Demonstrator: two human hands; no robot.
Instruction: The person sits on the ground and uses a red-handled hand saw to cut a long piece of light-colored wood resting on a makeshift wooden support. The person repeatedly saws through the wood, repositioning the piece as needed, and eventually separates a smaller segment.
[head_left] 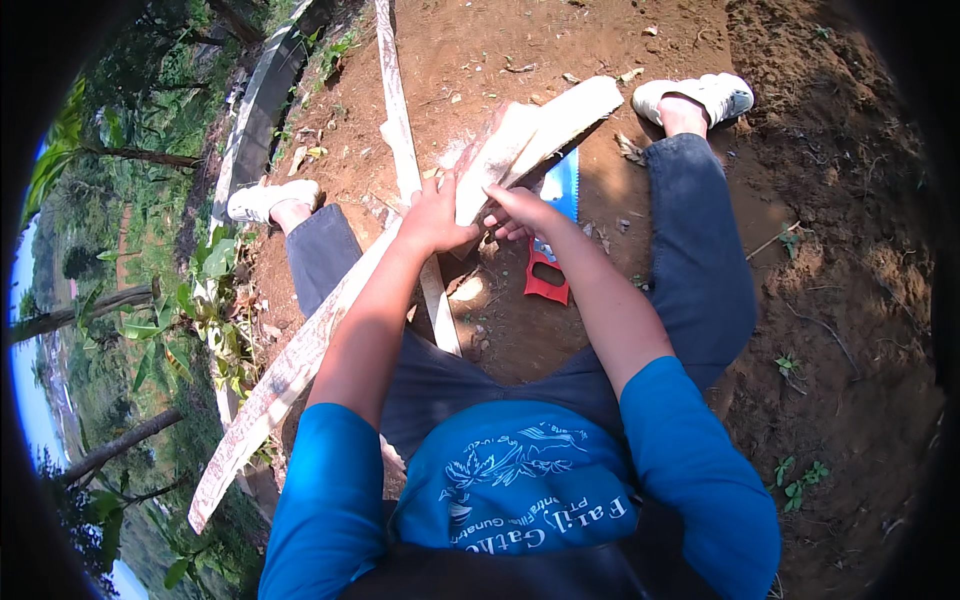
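Observation:
A pale, rough-cut wood slab (565, 118) slants from between my hands up to the right, with a bark-edged piece (490, 150) against it. My left hand (437, 217) is closed on the slab's near end, fingers along its left side and thumb below. My right hand (522, 212) is at its right edge, thumb touching the wood, fingers loosely bent and apart. A handsaw with a red handle (545, 275) and blue blade (565, 190) lies beside that hand, partly under the slab. A long curved slab (290, 375) passes under my left forearm.
A narrow plank (398, 130) lies on the brown soil (810, 250), running away between my outstretched legs. My feet in light shoes (705, 97) rest either side. A pale edging (245, 140) and green plants (150, 330) border the left.

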